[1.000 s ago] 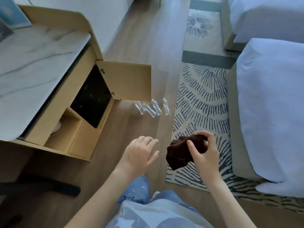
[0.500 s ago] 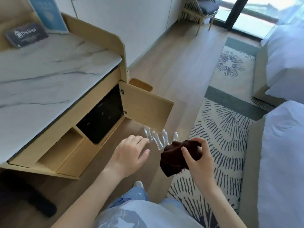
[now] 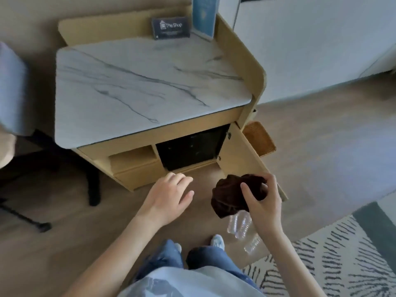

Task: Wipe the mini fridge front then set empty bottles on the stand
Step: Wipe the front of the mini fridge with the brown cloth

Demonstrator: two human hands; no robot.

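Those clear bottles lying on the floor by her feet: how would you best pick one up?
Grip a clear bottle around the middle of its body, coming from above. They lie on their sides on the floor, long flanks exposed, and the left hand is free.

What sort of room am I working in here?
Most likely a hotel room: a marble-topped stand hiding a mini fridge, with a "The Shop" card on top.

sign: dark card [image 3: 170, 28], far beyond fingers
leaflet: blue [image 3: 203, 16], beside sign
rug: striped [image 3: 334, 260], right of fingers
chair: grey [image 3: 12, 93], far left
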